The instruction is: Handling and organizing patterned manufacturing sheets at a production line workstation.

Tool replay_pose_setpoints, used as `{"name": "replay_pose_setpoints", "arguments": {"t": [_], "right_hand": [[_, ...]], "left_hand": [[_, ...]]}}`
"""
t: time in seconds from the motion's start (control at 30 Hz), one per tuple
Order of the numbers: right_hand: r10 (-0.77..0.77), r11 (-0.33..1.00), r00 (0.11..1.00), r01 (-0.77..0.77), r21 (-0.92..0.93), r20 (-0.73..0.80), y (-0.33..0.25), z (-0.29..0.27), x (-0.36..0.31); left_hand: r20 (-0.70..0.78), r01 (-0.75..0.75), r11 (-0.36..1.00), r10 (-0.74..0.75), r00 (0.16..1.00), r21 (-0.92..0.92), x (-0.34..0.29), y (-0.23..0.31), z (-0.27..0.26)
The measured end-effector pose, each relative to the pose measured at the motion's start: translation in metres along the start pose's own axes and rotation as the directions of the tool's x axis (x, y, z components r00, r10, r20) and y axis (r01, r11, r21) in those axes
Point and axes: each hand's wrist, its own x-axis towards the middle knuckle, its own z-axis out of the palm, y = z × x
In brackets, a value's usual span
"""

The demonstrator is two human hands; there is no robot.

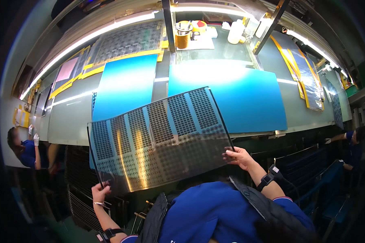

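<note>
In the head view, the left hand point(100, 192) is pinching a clear, dark-patterned panel point(160, 135) at its near left corner while the right hand point(238, 158) is gripping the near right corner, fingers of both nearly closed on the rim, presumably sparing the patterned face and balancing the width. The panel is hanging before the near edge of the table point(71, 121), where blue sheets point(235, 105) are lying flat, perhaps shielding the surface
</note>
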Motion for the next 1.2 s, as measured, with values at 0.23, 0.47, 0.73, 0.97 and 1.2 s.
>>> {"name": "replay_pose_setpoints", "arguments": {"t": [0.23,0.47,0.73,0.97,1.2], "right_hand": [[-0.599,0.75,0.792,0.503,-0.429,-0.12,-0.09,-0.067,-0.006],[-0.586,0.808,0.622,0.499,-0.314,-0.52,-0.123,-0.259,-0.006],[-0.622,0.78,0.553,0.371,-0.504,-0.554,-0.113,-0.316,-0.004],[-0.609,0.792,0.541,0.381,-0.476,-0.58,-0.104,-0.311,-0.002],[-0.599,0.801,0.531,0.411,-0.435,-0.6,-0.104,-0.302,-0.006]], "left_hand": [[0.178,-0.255,0.966,0.258,0.95,-0.039,0.057,0.122,0.118],[0.52,-0.523,0.852,0.457,0.722,-0.023,0.099,0.184,0.305],[0.686,-0.809,0.472,0.459,0.565,0.35,0.136,0.171,0.326],[0.755,-0.776,0.515,0.324,0.57,0.364,0.137,0.178,0.321],[0.791,-0.787,0.502,0.284,0.541,0.358,0.139,0.178,0.319]]}}
